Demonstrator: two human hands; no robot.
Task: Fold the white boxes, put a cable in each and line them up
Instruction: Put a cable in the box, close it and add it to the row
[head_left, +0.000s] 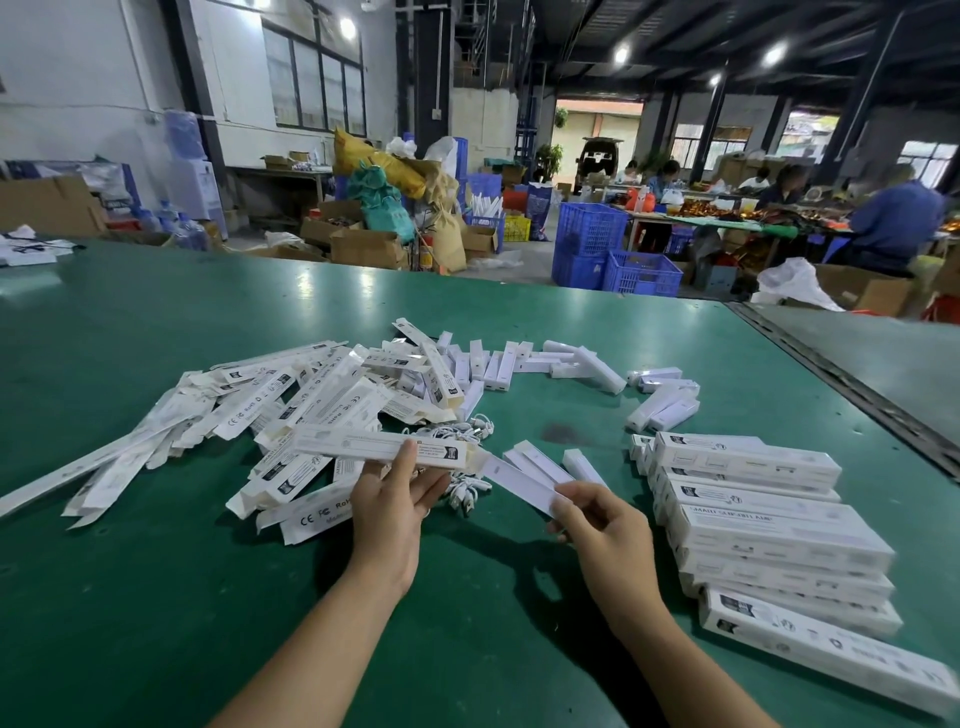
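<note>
My left hand (395, 499) grips a long white box (374, 446) held level above the green table, thumb on its front face. My right hand (597, 519) pinches the near end of a white inner piece (519, 480) whose far end points at the box's open right end. A tangle of white cables (462, 488) lies on the table just beyond my hands. A heap of flat, unfolded white boxes (249, 415) spreads to the left. Finished boxes (769, 525) lie lined up in a stack on the right.
Small white inner pieces (519, 361) are scattered at the back of the green table (156, 597), with more (662, 408) to the right. A dark seam (852, 384) crosses the table at the right. Blue crates (613, 254) and seated workers (893, 218) lie beyond the far edge.
</note>
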